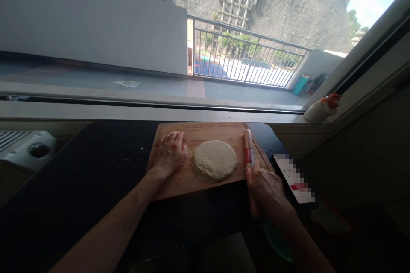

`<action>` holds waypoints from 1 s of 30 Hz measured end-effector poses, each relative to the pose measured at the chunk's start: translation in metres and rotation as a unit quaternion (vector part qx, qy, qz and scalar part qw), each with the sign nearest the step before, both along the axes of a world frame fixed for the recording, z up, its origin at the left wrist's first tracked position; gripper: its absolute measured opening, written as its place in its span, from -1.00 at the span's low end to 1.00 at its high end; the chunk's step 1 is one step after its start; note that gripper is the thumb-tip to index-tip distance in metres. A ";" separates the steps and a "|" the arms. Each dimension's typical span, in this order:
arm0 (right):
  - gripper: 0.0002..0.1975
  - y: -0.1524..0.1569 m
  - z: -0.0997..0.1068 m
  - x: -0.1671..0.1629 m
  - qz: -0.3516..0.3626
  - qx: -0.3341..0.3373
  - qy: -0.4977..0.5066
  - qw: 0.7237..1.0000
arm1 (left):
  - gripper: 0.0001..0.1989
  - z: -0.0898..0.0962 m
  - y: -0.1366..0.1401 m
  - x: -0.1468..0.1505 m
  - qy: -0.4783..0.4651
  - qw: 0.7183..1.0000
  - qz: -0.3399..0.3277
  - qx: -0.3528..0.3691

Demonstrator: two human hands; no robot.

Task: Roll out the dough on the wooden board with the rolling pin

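A flattened round of pale dough [215, 160] lies on a wooden cutting board [201, 130]. To the left of the dough, my left hand [171, 151] rests on the board, its fingers pointing away from me and holding nothing. My right hand [264, 181] is wrapped round a wooden rolling pin [247, 143] with a red label. The pin lies lengthwise along the board's right side, apart from the dough, and its near end sticks out past the board's front edge.
The board sits on a dark table [105, 158] below a wide window. A phone [294, 179], partly pixelated, lies at the table's right edge. On the sill stands a white pot [317, 112] with something orange. A white appliance [28, 147] is at the left.
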State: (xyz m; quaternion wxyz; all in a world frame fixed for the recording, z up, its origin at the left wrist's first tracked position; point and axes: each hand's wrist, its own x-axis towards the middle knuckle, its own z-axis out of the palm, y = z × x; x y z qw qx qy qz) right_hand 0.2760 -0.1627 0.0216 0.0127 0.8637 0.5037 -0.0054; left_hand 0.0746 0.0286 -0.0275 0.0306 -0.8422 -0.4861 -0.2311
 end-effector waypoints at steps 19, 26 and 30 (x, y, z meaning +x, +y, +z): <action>-0.68 0.013 0.002 0.001 -0.015 -0.020 0.029 0.999 | -0.57 -0.003 0.003 -0.001 0.006 1.000 -0.015 0.004; -0.68 0.018 0.000 0.002 0.031 0.006 0.037 0.999 | -0.58 -0.002 0.003 -0.001 0.007 1.000 -0.013 0.002; -0.67 0.019 0.000 -0.002 -0.012 0.012 0.013 1.000 | -0.57 -0.001 0.002 -0.001 0.004 1.000 -0.015 0.001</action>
